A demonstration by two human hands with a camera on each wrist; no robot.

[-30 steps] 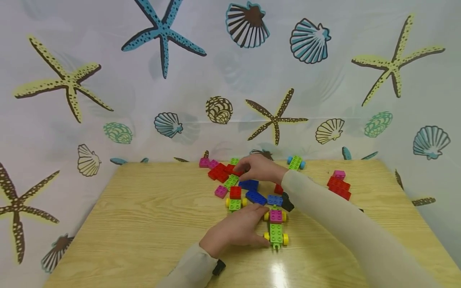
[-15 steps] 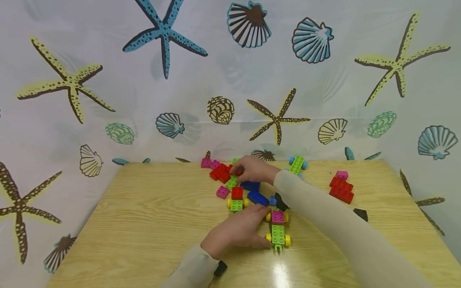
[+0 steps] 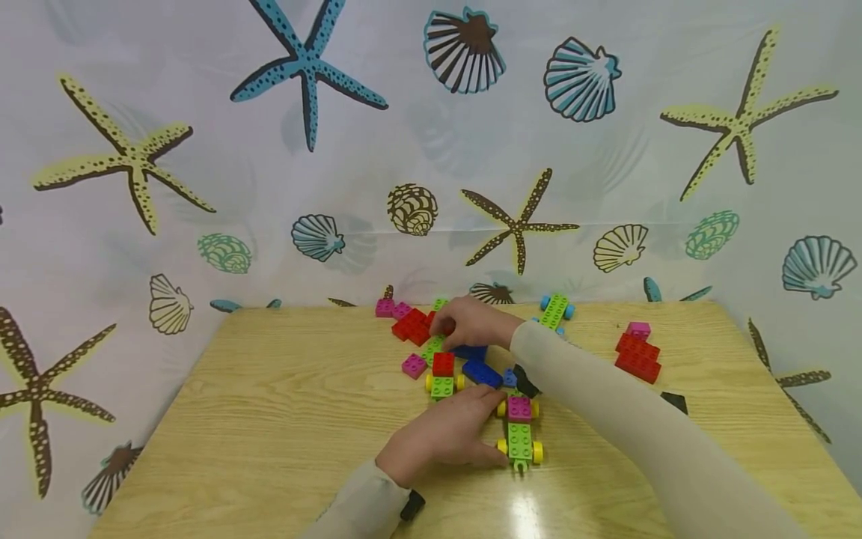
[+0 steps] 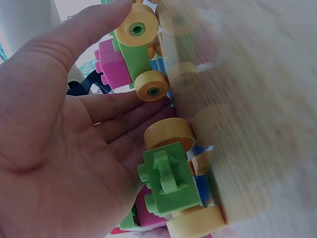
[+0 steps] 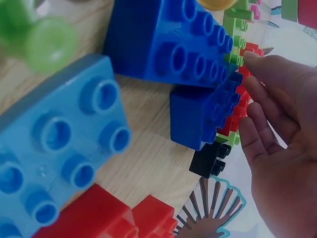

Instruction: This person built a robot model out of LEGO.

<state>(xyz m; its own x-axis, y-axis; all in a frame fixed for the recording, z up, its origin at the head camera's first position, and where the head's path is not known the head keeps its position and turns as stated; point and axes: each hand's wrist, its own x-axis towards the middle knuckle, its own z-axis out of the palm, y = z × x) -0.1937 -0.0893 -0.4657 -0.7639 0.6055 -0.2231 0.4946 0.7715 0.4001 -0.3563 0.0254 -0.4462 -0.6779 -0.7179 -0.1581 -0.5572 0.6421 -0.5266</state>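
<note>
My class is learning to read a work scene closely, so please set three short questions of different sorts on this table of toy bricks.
1. True or false: the left hand rests beside the green wheeled brick cart with yellow wheels.
2. The right hand reaches into which heap? A. the brick pile at the table's far middle B. the red plastic brick stack at the right
3. Fill in: the brick on the cart's far end is ____.

Key: 1 true; 2 A; 3 pink.
</note>
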